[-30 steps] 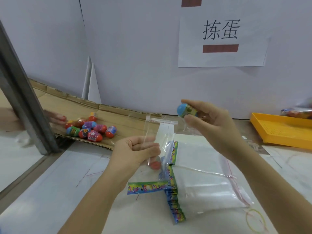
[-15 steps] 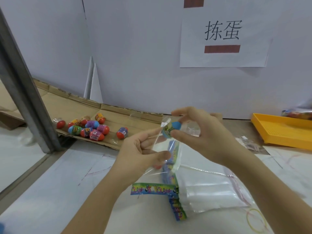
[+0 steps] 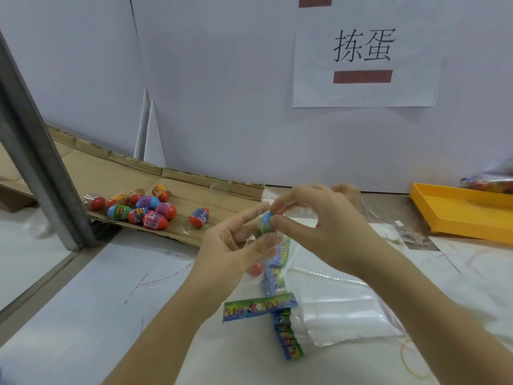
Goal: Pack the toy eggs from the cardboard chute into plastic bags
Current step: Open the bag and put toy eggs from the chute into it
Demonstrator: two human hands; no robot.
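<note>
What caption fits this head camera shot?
Right hand pinches a toy egg at a clear bag gripped by the left hand; more eggs lie on the cardboard chute.

We get bright, even, cool light; shadows on the table [image 3: 83,315] are faint. The stacked bags [image 3: 347,309] show mild sheen. Motion blur smears the left hand [image 3: 230,245], right hand [image 3: 327,226], toy egg [image 3: 267,220] and the plastic bag [image 3: 286,240] between them. At the table's left edge the metal post [image 3: 41,151] leans from lens distortion.
</note>
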